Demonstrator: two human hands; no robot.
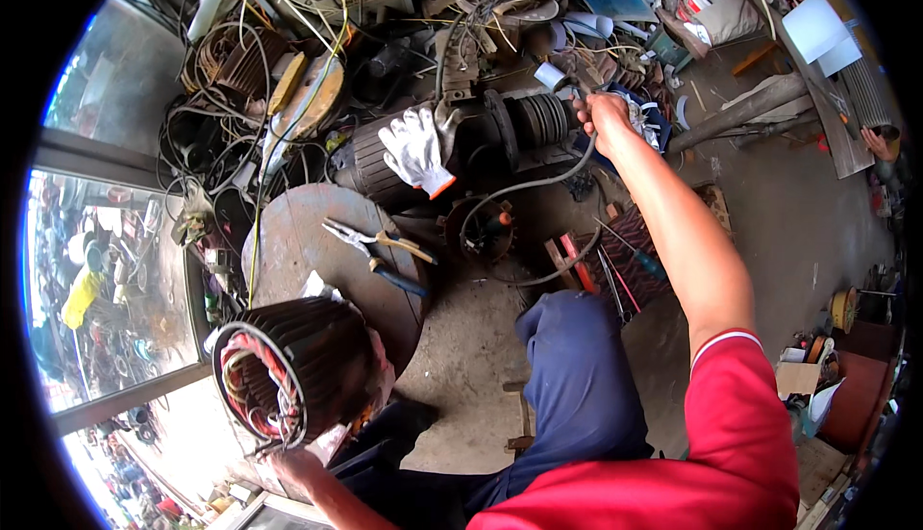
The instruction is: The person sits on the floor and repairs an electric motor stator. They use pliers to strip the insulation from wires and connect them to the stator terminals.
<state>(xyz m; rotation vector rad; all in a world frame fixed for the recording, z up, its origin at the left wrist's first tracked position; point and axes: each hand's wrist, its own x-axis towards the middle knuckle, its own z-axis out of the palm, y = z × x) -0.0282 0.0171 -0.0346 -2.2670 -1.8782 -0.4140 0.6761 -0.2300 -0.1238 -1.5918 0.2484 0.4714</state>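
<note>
Right grip (606, 118) is way out front, fingers curled closed around the grey cable (538, 182), and that cable loops off to its lower left! Left grip (296, 467) is down low, up against the near rim of the ribbed motor housing (336, 352); how tightly it's closed, I can't tell. Beyond that grip and housing, pliers (358, 239) lie on the round bench (293, 232); a white glove (413, 150) rests left of the right grip.

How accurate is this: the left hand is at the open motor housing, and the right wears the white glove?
No: the head view shows the right hand bare; the white glove lies on a ribbed cylinder. The left hand is at the open motor housing.
</note>
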